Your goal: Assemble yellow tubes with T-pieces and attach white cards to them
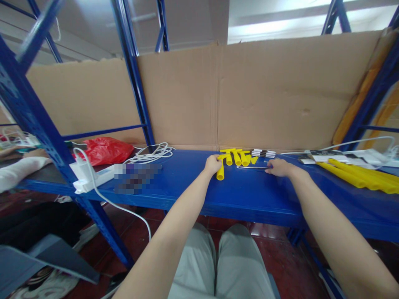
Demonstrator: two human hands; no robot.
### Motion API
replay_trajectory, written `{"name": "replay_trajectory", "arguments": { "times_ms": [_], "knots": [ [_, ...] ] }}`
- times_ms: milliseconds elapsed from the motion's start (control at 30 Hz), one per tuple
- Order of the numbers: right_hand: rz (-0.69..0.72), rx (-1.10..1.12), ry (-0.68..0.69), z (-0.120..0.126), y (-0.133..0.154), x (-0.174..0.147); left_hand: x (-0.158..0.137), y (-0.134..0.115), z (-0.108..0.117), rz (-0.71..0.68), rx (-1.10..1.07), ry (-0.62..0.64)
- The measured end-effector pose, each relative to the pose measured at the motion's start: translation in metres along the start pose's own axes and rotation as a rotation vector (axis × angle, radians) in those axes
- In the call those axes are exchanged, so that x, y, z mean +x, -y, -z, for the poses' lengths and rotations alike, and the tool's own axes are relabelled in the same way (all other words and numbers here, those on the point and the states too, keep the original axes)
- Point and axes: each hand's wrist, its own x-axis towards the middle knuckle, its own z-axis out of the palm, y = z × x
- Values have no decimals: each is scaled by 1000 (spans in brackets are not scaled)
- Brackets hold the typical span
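My left hand (pixel 213 165) is closed at the side of a short yellow tube piece (pixel 220 172), whose round open end faces me. Just behind and right of it, several similar yellow tube pieces (pixel 237 158) with flat tops stand in a row. A small yellow scrap (pixel 254 160) lies at the row's right end. My right hand (pixel 278 167) has its fingertips together at the right end of a thin metal rod (pixel 252 167), which lies along the blue shelf (pixel 243 191). The rod's end is partly hidden by the fingers.
White-and-black strips (pixel 263 153) lie behind the right hand. Long yellow tubes (pixel 358 174) rest at right. Leftward are a white power strip (pixel 102 176), coiled cable (pixel 152 153) and red plastic bag (pixel 106 150). Cardboard (pixel 264 91) walls the back. Another person's sleeve (pixel 23 170) shows far left.
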Motion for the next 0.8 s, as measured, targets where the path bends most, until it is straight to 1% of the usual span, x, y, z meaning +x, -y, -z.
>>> {"name": "replay_trajectory", "arguments": {
  "times_ms": [167,333,567,667,800],
  "knots": [
    [-32,35,-71,6,9,-7,-3,-2,1,-64,97,-27],
    [42,72,-173,10,20,-9,-6,-3,3,-71,103,-50],
    [65,10,-218,11,30,-12,-8,-5,3,-106,93,-66],
    [33,-33,-219,13,29,-6,-8,-5,2,-111,90,-62],
    [-71,-30,-204,16,17,11,-8,-5,1,-125,92,-60]
  ]
}}
